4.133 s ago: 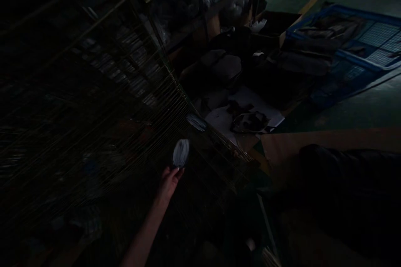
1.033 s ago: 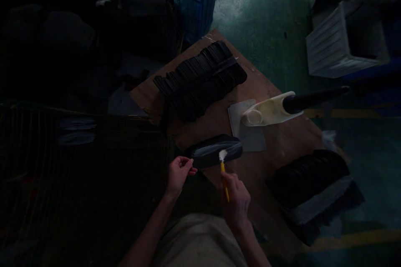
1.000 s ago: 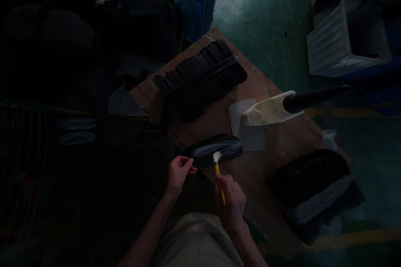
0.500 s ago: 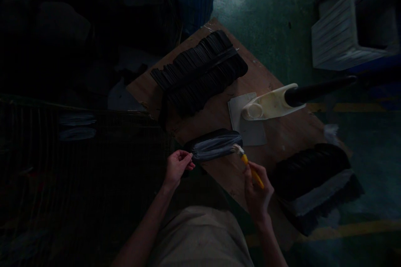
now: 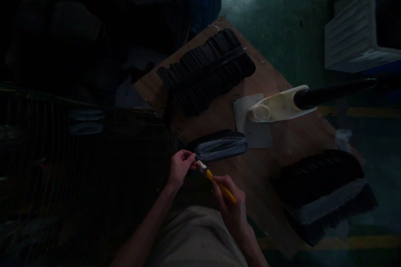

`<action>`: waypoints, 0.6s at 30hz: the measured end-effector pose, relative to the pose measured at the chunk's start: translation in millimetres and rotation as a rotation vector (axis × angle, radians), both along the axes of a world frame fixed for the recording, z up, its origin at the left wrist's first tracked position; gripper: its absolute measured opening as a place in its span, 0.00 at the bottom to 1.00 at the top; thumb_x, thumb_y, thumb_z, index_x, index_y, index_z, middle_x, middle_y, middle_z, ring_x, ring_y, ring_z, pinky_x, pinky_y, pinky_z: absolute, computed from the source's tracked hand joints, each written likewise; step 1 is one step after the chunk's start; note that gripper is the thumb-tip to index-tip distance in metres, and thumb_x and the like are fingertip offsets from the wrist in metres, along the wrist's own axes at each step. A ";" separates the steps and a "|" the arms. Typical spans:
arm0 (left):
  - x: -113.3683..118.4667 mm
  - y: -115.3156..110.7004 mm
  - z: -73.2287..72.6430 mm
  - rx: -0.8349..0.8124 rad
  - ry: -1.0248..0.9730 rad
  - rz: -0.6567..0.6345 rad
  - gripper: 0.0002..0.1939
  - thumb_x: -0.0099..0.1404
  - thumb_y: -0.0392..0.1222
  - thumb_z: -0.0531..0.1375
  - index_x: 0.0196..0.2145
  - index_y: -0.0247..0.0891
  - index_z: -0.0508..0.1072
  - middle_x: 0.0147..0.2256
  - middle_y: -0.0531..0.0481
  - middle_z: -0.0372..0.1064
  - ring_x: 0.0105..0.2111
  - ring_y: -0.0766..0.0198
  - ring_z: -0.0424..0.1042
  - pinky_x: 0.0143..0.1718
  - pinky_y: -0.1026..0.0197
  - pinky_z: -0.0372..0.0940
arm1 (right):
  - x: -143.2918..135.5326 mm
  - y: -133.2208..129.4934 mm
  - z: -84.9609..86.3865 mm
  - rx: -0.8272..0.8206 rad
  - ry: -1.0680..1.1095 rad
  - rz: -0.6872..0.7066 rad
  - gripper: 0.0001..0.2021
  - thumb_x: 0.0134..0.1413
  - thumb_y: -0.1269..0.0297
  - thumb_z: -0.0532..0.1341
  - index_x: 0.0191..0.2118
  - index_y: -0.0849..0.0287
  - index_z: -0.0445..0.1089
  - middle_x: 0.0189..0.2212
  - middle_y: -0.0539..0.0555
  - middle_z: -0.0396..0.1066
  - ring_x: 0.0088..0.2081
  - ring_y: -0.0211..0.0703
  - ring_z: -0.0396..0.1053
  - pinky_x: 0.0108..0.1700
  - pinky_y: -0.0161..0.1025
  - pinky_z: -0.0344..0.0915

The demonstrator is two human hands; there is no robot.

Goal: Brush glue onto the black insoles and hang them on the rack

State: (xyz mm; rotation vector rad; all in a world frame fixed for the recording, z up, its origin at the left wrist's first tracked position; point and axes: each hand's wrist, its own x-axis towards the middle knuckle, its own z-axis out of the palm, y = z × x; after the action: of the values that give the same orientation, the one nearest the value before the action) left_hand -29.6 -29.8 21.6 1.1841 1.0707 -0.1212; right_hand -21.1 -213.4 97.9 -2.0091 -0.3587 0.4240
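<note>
A dark, elongated stack of flat pieces (image 5: 221, 145) lies near the board's left edge, with whitish streaks over its top. My left hand (image 5: 181, 167) is closed in a pinch at its left end, thumb against fingertips. Wrapped in my right hand (image 5: 232, 204) is a small paintbrush (image 5: 221, 184) with a yellow handle. Its whitish bristles are beside my left fingertips, by the near left corner of the stack. Whether the bristles touch the piece there is hard to see in the dim light.
On the wooden board (image 5: 216, 123) are a banded bundle of thin black pieces (image 5: 206, 73), a cream holder with a black handle (image 5: 275, 106) on a pale sheet (image 5: 255, 133), and another dark bundle (image 5: 326, 192). A blue crate (image 5: 202, 2) and a grey crate (image 5: 351, 33) stand beyond.
My right hand has carried the paintbrush left, from the stack's right end to its left end. My left hand keeps its pinch there. The whole view has shifted slightly.
</note>
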 end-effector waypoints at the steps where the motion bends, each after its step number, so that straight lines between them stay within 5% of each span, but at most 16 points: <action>1: -0.4 0.2 -0.3 0.014 -0.006 -0.013 0.21 0.46 0.52 0.69 0.28 0.33 0.68 0.18 0.53 0.68 0.17 0.66 0.70 0.17 0.66 0.66 | 3.4 -3.5 0.4 0.028 0.033 -0.072 0.07 0.62 0.68 0.56 0.44 0.57 0.67 0.30 0.50 0.70 0.28 0.36 0.70 0.29 0.31 0.65; 6: -3.4 0.9 -3.4 0.086 -0.031 -0.055 0.18 0.50 0.52 0.66 0.27 0.35 0.67 0.16 0.55 0.65 0.15 0.68 0.65 0.14 0.68 0.59 | 22.9 -20.1 -15.9 -0.038 -0.123 -0.380 0.09 0.59 0.66 0.59 0.46 0.57 0.69 0.32 0.51 0.70 0.30 0.38 0.71 0.30 0.33 0.67; 13: -10.5 4.8 -6.4 0.245 -0.054 -0.095 0.12 0.53 0.48 0.65 0.26 0.36 0.70 0.21 0.55 0.65 0.19 0.70 0.62 0.18 0.69 0.57 | 10.1 -2.8 -14.6 -0.022 -0.043 -0.054 0.07 0.60 0.68 0.57 0.44 0.57 0.68 0.31 0.51 0.69 0.28 0.36 0.70 0.30 0.32 0.66; 18: -10.9 7.4 2.1 0.260 -0.169 -0.092 0.09 0.53 0.43 0.64 0.25 0.36 0.70 0.26 0.52 0.67 0.26 0.69 0.65 0.27 0.68 0.62 | 23.2 -16.0 4.8 -0.004 -0.039 -0.417 0.09 0.59 0.62 0.61 0.44 0.58 0.69 0.29 0.51 0.72 0.29 0.39 0.72 0.32 0.35 0.68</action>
State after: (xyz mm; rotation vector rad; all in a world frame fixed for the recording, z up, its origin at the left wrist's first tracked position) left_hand -40.5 -22.4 23.7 1.4517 0.9018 0.0484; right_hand 2.1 -229.4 102.6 -2.0314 0.0422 0.1235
